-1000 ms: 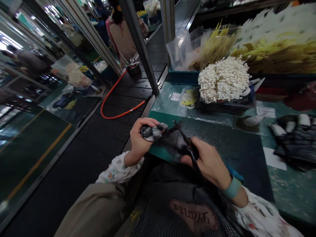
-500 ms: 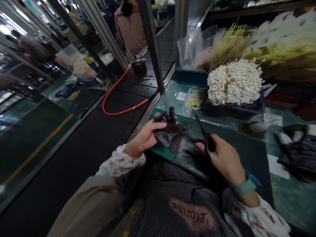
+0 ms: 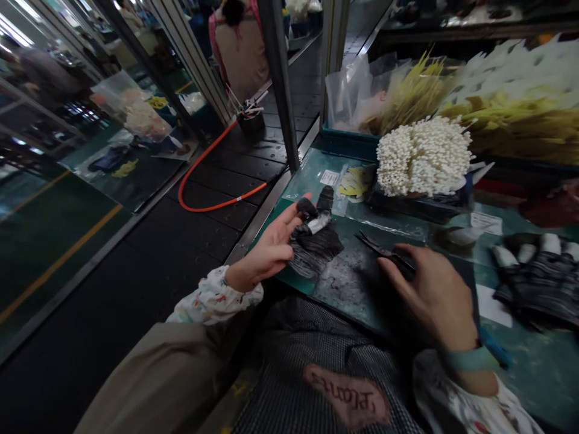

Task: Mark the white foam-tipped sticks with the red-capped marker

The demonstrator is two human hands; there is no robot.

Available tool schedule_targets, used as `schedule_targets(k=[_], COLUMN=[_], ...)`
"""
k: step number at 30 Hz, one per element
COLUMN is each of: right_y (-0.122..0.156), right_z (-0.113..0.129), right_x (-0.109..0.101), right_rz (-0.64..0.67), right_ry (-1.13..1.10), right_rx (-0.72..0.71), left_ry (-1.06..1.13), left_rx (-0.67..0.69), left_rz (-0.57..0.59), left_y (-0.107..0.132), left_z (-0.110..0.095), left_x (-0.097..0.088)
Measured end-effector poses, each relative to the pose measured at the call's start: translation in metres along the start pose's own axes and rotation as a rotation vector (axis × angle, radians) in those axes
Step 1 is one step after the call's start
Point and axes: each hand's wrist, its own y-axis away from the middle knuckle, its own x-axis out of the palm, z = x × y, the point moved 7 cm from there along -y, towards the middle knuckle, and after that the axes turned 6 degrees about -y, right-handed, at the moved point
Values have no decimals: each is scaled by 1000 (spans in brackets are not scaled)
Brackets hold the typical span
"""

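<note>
My left hand holds a dark striped glove at the near left edge of the green work table. Its fingers lie stretched along the glove, thumb on top. The glove's grey fingertips point away from me. My right hand rests on the dark mat and is closed around small black scissors, whose blades point left toward the glove. A teal band circles my right wrist.
A pile of similar gloves lies at the right. A white bundle of sticks sits behind, with yellow pieces and plastic bags in a blue tray. An orange hose crosses the conveyor at left. Another person stands far back.
My left hand has laid the glove flatter on the table and opened its fingers. My right hand with the scissors has lowered to the mat and moved right, away from the glove.
</note>
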Motion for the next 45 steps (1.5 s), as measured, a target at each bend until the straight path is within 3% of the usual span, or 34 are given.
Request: schedule_targets(k=[4,6,8,11,15,21,24,27,30,34,38,41,45], right_y=[-5,-8,-9,-7,-3,3,7,13,19,21,20,11,2], right_z=[56,74,79,76,70,57,61,69,76,76,77,73,65], right_x=[35,48,53,52,51,61,63,56,45,32,23,35,65], right_rz=[251,213,84,-32,19,51,78,47,-18,-157,-240,-113,58], right_ry=[-793,-1060,-1178,-1190,-1209,-1310,-1330,-1282,-1074,-754,-617,-725,-1183], right_rx=[34,84,159,230,260,340,270,96,-65,-131,-175,-56,261], left_ry=[-7,0,37,107,113,146,157,152,143,150,162,140,-146], left_rx=[26,32,18,-35,-104,-59,-31,-14,-25,-48,-46,-68,-139], left_rz=[-1,19,27,1,-92,-180,-204,-232,-253,-245,-214,-176,-69], left_y=[6,7,8,6,3,-1,-3,-4,-4,-4,-4,-4,-9], left_z=[6,11,18,27,35,33,30,28,29,30,31,32,32], left_x=[9,14,16,15,7,-6,-10,-15,-19,-18,-14,-13,-22])
